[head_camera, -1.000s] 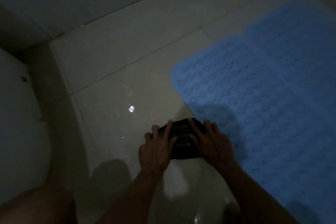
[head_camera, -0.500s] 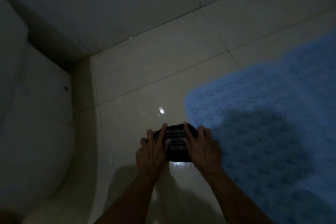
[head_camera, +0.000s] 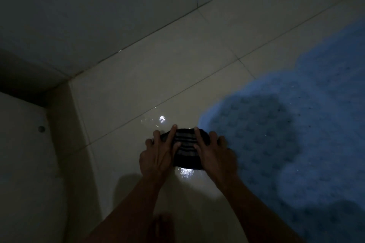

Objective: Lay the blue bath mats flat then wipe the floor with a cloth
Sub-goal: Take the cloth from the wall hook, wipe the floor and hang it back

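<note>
A dark cloth with pale stripes [head_camera: 186,147] lies bunched on the wet cream floor tiles [head_camera: 154,77]. My left hand [head_camera: 158,155] presses down on its left side with fingers spread, and my right hand [head_camera: 214,154] presses on its right side the same way. A blue bath mat [head_camera: 308,144] with a bumpy surface lies flat on the floor just right of the cloth; its rounded corner almost touches my right hand. The room is dim and a shadow covers part of the mat.
A white fixture [head_camera: 25,163] with a round cap [head_camera: 41,129] fills the left side, its base edging the floor. The tiled wall [head_camera: 98,6] meets the floor along a diagonal behind the cloth. Water glints on the tiles near the cloth. My foot [head_camera: 163,227] shows at the bottom.
Both hands stay pressed on the cloth, which has slid a little along the tile beside the mat's corner. The view has swung right and down, showing more wall and fixture, less mat.
</note>
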A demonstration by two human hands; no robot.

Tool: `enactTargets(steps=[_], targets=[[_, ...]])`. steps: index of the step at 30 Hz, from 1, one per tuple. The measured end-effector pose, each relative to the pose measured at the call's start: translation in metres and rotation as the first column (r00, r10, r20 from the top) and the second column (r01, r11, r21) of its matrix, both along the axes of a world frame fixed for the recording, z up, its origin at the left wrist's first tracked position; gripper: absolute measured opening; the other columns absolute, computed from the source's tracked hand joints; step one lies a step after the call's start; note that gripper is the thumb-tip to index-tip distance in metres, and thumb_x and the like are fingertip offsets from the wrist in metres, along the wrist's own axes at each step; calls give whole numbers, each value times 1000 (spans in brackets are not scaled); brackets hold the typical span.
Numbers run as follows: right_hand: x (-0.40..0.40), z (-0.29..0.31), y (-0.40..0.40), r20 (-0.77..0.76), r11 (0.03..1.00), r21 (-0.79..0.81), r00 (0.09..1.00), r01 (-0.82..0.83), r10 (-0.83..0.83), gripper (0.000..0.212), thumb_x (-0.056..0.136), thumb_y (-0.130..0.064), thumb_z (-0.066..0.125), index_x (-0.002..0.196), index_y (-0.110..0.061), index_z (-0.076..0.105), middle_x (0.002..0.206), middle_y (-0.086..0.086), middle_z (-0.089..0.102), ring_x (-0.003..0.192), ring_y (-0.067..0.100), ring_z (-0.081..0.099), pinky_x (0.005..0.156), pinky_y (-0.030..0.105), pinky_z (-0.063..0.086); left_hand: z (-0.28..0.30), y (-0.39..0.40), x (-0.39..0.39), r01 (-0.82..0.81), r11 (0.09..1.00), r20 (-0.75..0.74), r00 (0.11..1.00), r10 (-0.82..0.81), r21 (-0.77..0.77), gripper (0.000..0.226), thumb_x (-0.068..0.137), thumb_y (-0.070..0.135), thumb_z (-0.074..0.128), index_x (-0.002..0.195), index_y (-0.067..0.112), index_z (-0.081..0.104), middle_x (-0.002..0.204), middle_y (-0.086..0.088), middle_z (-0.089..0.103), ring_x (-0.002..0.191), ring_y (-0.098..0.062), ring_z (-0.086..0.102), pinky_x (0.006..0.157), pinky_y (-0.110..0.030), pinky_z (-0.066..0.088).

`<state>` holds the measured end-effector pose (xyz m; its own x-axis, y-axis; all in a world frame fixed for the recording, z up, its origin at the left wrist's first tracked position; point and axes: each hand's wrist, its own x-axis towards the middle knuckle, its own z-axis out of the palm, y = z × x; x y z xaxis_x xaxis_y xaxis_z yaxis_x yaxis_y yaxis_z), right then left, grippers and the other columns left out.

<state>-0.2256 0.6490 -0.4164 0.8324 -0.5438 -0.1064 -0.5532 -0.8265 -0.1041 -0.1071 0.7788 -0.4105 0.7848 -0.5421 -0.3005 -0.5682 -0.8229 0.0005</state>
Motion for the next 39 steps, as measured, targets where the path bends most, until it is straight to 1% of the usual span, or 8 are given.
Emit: enactTargets(steps=[6, 13, 17, 22, 28, 32, 36, 39], targets=[[48, 6, -17, -6, 995, -57, 996, 83, -84, 53, 86, -45, 68, 135, -29, 57, 102, 8, 63, 72, 26, 58, 39, 28, 42, 1, -32, 65, 159, 987, 48, 986, -159, 13, 57, 98, 66, 21, 152, 54, 6, 143, -4, 32, 113, -28, 51, 67, -38, 52], [84, 12, -44, -50, 966, 10, 965, 257, -256, 56, 81, -42, 76, 132, -24, 62, 104, 15, 65, 72, 34, 63, 38, 32, 45, -5, -80, 118, 325, 945, 61, 945, -322, -37, 58, 99, 64, 22, 153, 52, 4, 141, -4, 34, 109, -28, 52, 64, -34, 45], [91, 8, -58, -81, 943, 67, 944, 325, -320, 55, 93, -47, 58, 144, -28, 47, 117, 18, 58, 84, 37, 60, 47, 36, 49, -5, -103, 129, 350, 934, 36, 937, -348, -65, 57, 99, 64, 24, 152, 53, 6, 141, -4, 34, 109, -30, 52, 63, -36, 43], [95, 6, -78, -83, 868, 179, 887, 462, -455, 56, 102, -48, 32, 154, -34, 18, 138, 14, 40, 105, 37, 52, 69, 40, 51, -5, -136, 139, 463, 885, 38, 886, -462, -38, 57, 99, 64, 24, 153, 52, 10, 142, -6, 34, 106, -30, 53, 67, -39, 50], [89, 10, -120, -92, 862, 150, 875, 485, -476, 60, 96, -46, 51, 151, -30, 34, 134, 14, 50, 100, 34, 59, 61, 37, 53, -1, -185, 137, 505, 863, 49, 862, -505, 10, 59, 99, 63, 22, 154, 51, 6, 142, -7, 34, 108, -30, 53, 67, -38, 51], [91, 4, -151, -122, 824, 291, 873, 486, -471, 61, 102, -46, 37, 155, -31, 12, 146, 14, 31, 117, 38, 47, 76, 45, 55, 2, -218, 132, 487, 872, 58, 870, -490, 52, 59, 100, 63, 22, 154, 50, 2, 142, -8, 33, 108, -29, 52, 66, -36, 50], [96, 13, -175, -69, 840, 212, 865, 499, -496, 57, 94, -46, 57, 146, -24, 46, 122, 14, 60, 90, 32, 63, 54, 36, 54, 3, -249, 135, 474, 874, 58, 875, -481, 103, 59, 100, 63, 22, 154, 51, -2, 141, -8, 31, 108, -29, 51, 65, -37, 49], [93, 12, -190, -54, 834, 226, 862, 503, -505, 57, 95, -47, 55, 145, -23, 46, 127, 16, 60, 94, 35, 64, 60, 40, 57, 7, -264, 133, 463, 877, 64, 878, -474, 130, 59, 100, 64, 21, 153, 53, -2, 138, -7, 32, 106, -29, 51, 66, -38, 49]])
